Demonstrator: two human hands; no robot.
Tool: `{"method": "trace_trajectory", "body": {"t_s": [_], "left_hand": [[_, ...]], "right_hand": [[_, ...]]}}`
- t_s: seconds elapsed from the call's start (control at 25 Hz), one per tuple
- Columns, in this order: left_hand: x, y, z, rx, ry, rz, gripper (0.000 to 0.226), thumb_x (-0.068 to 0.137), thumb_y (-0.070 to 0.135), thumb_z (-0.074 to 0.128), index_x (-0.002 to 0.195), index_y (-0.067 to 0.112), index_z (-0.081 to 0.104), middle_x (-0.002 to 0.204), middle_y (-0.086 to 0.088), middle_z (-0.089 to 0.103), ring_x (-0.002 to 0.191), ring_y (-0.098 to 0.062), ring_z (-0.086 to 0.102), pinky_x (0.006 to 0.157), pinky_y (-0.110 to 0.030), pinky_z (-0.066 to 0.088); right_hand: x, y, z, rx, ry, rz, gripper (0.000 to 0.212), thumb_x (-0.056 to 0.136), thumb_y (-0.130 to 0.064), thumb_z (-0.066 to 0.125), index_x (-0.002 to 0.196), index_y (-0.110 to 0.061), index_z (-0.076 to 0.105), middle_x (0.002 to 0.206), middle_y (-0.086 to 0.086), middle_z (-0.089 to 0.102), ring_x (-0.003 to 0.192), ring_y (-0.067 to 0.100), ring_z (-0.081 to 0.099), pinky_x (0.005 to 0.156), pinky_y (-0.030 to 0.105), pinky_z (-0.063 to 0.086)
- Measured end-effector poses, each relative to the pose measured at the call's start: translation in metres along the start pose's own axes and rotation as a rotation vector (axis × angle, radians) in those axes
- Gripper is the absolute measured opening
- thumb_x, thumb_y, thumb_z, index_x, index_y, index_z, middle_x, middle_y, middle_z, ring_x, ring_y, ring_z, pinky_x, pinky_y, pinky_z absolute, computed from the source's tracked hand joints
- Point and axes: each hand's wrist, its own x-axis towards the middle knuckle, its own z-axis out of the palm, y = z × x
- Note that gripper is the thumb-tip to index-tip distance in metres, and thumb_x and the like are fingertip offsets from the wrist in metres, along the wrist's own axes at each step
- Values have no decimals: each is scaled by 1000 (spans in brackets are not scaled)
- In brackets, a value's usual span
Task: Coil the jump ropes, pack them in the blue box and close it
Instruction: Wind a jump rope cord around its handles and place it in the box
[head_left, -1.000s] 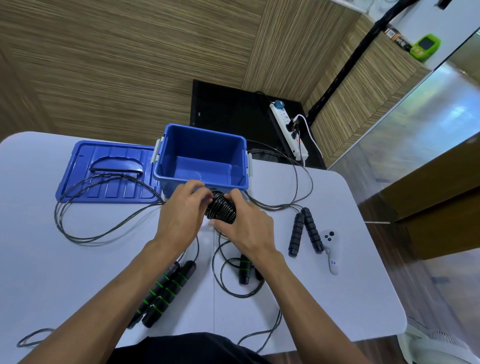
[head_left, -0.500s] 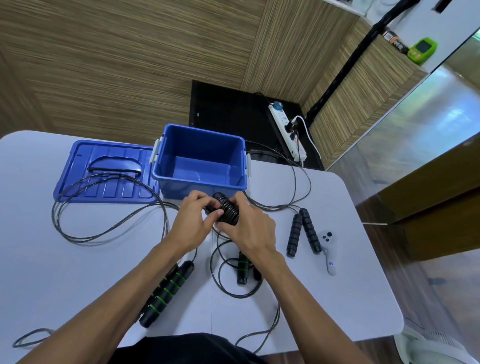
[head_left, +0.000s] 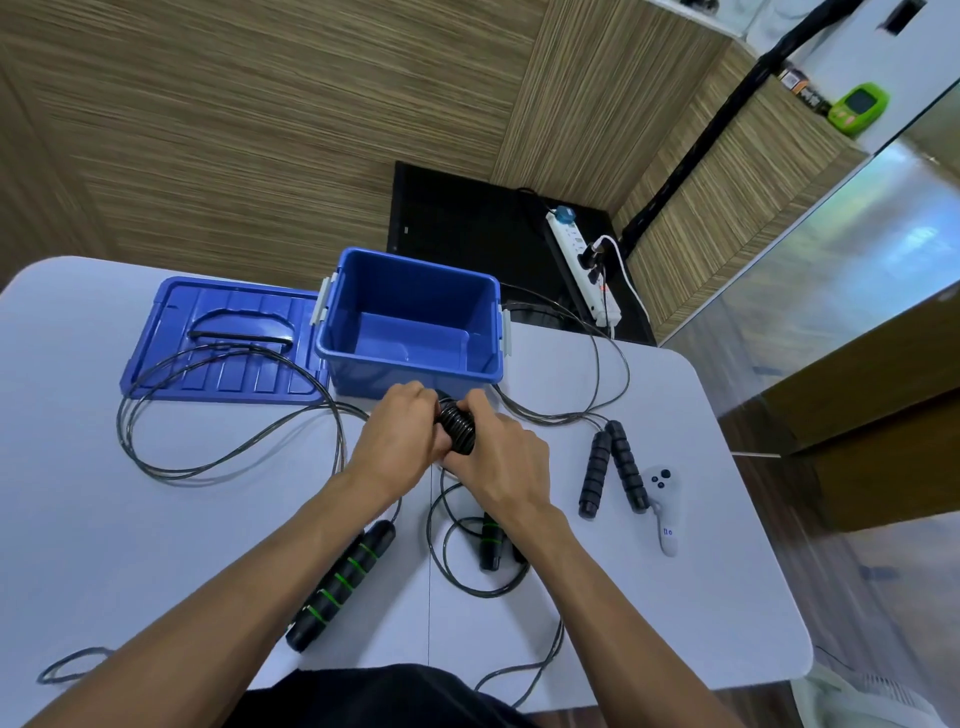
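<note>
Hands meet just in front of the blue box (head_left: 410, 322), which stands open on the white counter (head_left: 727, 571) with its lid (head_left: 223, 338) lying flat beside it. The left hand (head_left: 400, 436) and right hand (head_left: 498, 457) each curl their grip around one tightly wound black rope coil (head_left: 457, 428). Loose cord (head_left: 228, 410) from other ropes sprawls beside the box and over the lid. Likely risks: the coil springing open if either grip slackens, or trailing cord snagging the green-banded handle (head_left: 343, 582) nearer the person.

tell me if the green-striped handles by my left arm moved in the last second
Yes. One green-striped handle now lies alone by the left forearm; its twin has gone from there. Judged against the table seam, the remaining one stayed about put.
</note>
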Motion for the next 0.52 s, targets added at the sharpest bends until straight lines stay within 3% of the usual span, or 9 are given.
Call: {"method": "trace_trajectory", "body": {"t_s": [0.16,0.36,0.52], "left_hand": [[-3,3,11,-61,39,-42,10,82,11,56,80,12,46,85,-7,50,80,-20,44,65,-26,28],[-5,-2,13,-287,123,-134,6,87,11,57,92,8,56,90,-3,56,81,-20,54,70,-31,45],[4,-19,4,-232,-81,-74,4,90,11,63,93,11,65,91,-4,67,80,-19,60,70,-23,42]], "right_hand": [[-1,1,2,-15,-11,8,40,85,-40,61,116,-24,42,92,2,67,77,28,62,61,36,49],[6,0,-3,9,-11,-10,44,84,-42,64,116,-24,40,92,2,67,79,28,64,64,38,51],[-2,10,4,9,-65,15,55,81,-57,69,115,-27,38,104,-1,67,85,26,65,68,38,53]]}}
